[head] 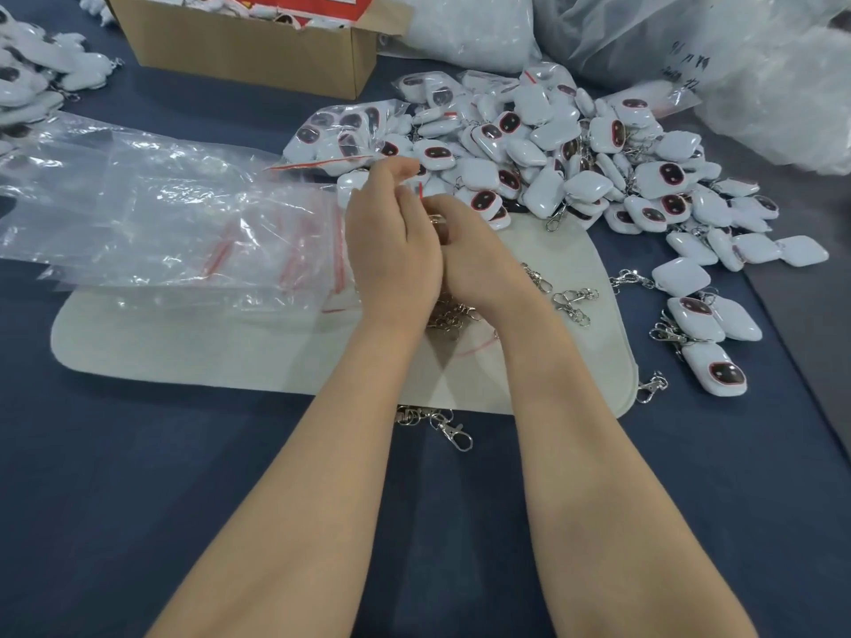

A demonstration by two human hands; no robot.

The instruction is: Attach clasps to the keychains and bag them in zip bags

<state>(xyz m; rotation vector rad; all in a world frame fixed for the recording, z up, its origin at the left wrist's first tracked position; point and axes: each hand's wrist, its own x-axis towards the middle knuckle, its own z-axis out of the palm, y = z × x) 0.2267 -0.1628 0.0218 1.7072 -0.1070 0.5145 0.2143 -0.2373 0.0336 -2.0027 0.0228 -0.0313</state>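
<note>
My left hand (391,246) and my right hand (467,255) meet over the grey felt mat (221,356), fingers curled. Between them they hold a small zip bag (420,190) with a red seal strip, and a dark-faced keychain (438,221) that the palms mostly hide. Loose metal clasps (571,301) lie on the mat to the right of my wrists, and more clasps (449,315) lie under them. Just beyond the hands is a big heap of white keychains (575,154). A stack of clear, empty zip bags (184,232) lies to the left.
Bagged keychains (340,131) lie behind the hands. A cardboard box (248,52) stands at the back left, with large plastic sacks (737,62) at the back right. Keychains with clasps (709,324) lie to the right of the mat, and two clasps (442,423) at its front edge.
</note>
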